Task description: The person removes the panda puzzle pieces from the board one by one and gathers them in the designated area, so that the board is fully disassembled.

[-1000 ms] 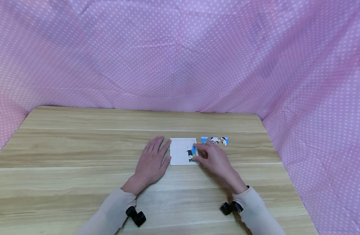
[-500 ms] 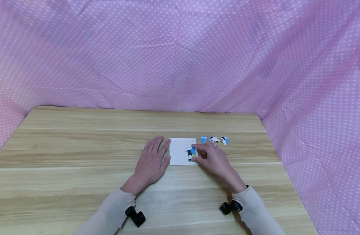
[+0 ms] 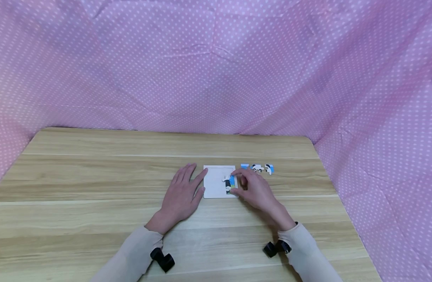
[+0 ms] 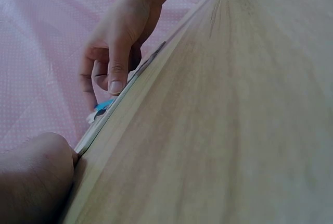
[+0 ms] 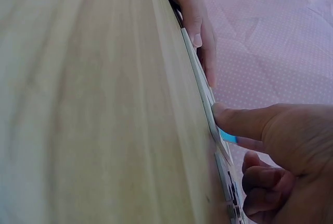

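A white square puzzle board (image 3: 212,185) lies on the table in front of me. My left hand (image 3: 182,195) rests flat at its left side, fingers spread, with the index fingertip and thumb on the board's edge. At the board's right side, my right hand (image 3: 257,190) pinches a blue jigsaw piece (image 3: 231,180) between thumb and index finger. In the left wrist view that blue piece (image 4: 104,104) sits tilted a little above the board. Black, white and green picture parts (image 3: 228,188) show below and beside it, partly hidden by the right fingers.
Several loose jigsaw pieces lie in a row beyond the right hand: a blue one (image 3: 244,166), a panda-face one (image 3: 257,168) and a blue, black and white one (image 3: 269,169). A pink dotted cloth (image 3: 216,78) hangs behind the wooden table (image 3: 96,176).
My right index finger has shifted slightly up at the piece, and the piece has moved very little. My left index fingertip has slid a bit further onto the board.
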`<control>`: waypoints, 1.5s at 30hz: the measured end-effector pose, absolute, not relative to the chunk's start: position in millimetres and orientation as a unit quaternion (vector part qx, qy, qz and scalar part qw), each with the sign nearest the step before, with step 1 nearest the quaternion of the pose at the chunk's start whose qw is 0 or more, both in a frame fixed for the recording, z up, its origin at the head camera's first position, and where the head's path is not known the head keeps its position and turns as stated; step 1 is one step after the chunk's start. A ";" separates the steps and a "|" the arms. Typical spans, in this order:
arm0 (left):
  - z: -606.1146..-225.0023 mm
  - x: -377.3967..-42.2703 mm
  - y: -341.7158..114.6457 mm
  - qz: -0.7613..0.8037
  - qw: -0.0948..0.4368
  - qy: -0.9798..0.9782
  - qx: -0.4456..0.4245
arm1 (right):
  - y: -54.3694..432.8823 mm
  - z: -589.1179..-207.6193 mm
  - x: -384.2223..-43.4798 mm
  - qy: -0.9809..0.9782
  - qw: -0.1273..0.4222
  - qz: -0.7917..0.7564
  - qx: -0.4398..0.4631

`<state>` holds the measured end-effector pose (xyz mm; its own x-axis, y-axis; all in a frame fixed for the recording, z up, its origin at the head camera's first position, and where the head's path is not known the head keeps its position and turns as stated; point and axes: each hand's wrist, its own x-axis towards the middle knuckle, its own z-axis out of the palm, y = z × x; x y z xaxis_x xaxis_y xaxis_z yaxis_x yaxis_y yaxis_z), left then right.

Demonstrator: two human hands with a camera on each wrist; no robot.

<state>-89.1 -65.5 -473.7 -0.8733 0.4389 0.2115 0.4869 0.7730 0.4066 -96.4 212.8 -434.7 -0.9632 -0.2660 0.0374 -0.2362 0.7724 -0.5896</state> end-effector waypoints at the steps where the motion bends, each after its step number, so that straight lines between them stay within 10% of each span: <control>1: -474.2 -89.3 -65.4 -0.229 0.053 -0.940 -0.247 | 212.5 -434.9 -96.4 0.940 0.022 -0.313 -0.134; 45: -471.4 -88.9 -65.1 -0.228 0.037 -0.942 -0.243 | 206.8 -443.3 -93.4 0.915 -0.066 -0.372 -0.139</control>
<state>-88.9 -65.1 -471.4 -0.8792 0.4410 0.1802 0.4746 0.7782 0.4112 -93.4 206.8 -443.3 -0.9529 -0.2053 0.2234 -0.3030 0.6848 -0.6628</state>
